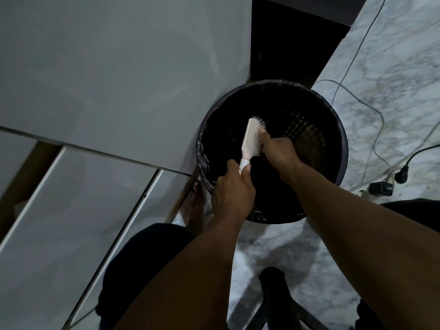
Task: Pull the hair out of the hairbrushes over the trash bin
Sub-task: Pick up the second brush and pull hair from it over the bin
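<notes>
A pale pink paddle hairbrush (250,136) is held over a round dark trash bin (338,129) lined with a black bag. My left hand (232,194) grips the brush's handle from below, bristles facing right. My right hand (277,148) presses against the bristles, fingers pinched into them. Whether hair is between the fingers is too dark to tell.
A white table top (107,79) and white panels (59,222) fill the left. Cables (371,110) and a plug (402,173) lie on the marble floor to the right. My bare foot (194,208) is beside the bin. A dark stool leg (273,294) stands below.
</notes>
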Tool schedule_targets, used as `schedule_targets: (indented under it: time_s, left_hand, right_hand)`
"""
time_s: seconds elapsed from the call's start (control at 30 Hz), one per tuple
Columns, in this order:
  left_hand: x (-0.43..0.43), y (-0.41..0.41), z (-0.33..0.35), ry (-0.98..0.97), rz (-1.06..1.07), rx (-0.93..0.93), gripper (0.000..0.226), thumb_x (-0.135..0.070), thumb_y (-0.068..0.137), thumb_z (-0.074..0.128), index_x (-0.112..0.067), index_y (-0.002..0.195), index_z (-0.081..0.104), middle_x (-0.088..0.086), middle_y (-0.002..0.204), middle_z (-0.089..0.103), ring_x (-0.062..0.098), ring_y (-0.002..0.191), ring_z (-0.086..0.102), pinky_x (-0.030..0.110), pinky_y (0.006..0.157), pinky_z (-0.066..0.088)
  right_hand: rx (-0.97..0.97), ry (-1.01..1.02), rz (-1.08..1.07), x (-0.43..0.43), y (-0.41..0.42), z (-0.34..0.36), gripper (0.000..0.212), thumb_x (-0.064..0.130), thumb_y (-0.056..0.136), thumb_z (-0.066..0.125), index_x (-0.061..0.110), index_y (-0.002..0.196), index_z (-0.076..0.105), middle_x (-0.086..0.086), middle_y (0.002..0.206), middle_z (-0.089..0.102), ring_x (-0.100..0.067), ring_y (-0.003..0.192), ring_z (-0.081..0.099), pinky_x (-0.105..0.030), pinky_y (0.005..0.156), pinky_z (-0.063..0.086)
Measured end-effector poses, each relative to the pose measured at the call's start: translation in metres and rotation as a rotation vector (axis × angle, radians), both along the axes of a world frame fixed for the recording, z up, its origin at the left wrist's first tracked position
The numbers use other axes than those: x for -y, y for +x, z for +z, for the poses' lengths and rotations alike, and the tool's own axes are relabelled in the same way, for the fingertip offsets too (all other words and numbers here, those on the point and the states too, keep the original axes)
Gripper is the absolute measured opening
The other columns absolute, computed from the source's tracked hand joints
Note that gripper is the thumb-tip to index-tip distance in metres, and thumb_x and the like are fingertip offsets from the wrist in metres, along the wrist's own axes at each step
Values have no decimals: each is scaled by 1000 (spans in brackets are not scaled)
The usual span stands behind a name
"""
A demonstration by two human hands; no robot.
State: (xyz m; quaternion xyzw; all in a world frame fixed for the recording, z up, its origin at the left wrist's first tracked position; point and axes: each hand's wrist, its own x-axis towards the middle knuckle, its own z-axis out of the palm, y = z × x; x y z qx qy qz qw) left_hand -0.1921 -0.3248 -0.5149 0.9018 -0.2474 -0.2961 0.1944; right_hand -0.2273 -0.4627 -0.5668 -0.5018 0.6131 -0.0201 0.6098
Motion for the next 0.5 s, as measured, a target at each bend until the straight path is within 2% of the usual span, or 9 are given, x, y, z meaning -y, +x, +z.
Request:
schedule_targets:
  time_s: [0.13,0.2,0.33,0.4,0.47,0.5]
  left_hand:
    - [-3,1,-3,55,-12,22,31,-46,104,39,-16,106,45,11,92,64,33,81,63,42,63,49]
    - [-2,2,-3,72,12,27,31,-45,104,38,-15,109,46,12,94,64,33,83,64,41,63,48]
    - [-1,4,1,157,55,70,35,-46,105,35,-15,116,47,9,98,65,32,87,65,37,61,40]
    - [-1,5,3,174,86,89,36,-45,106,34,-15,118,46,11,99,65,33,88,65,36,60,37]
    - [0,5,3,152,115,95,35,-44,105,34,-14,116,46,14,100,67,36,88,66,37,61,40]
    - [0,5,2,141,121,98,34,-44,105,34,-13,115,46,15,99,67,37,88,66,38,61,42]
  right_hand:
    - [110,10,-92,3,1,4,24,24,95,56,10,75,59,-3,60,51,-15,50,44,-25,49,38]
    - [123,0,-134,8,1,5,30,18,96,53,14,66,49,0,60,45,-13,49,40,-27,51,36]
    - [6,-104,-182,15,-5,-5,38,23,95,50,18,58,44,0,63,47,-16,55,45,-33,65,42]
    - [-59,-129,-208,19,-13,-9,39,30,100,48,16,63,47,-5,72,51,-22,67,52,-32,76,41]
    - [-150,-130,-105,19,-19,-12,28,33,100,47,11,85,56,-13,96,59,-27,95,59,-33,90,42]
    - [-193,-125,-36,17,-20,-13,22,32,96,50,12,97,57,-16,110,60,-32,110,58,-38,100,43]
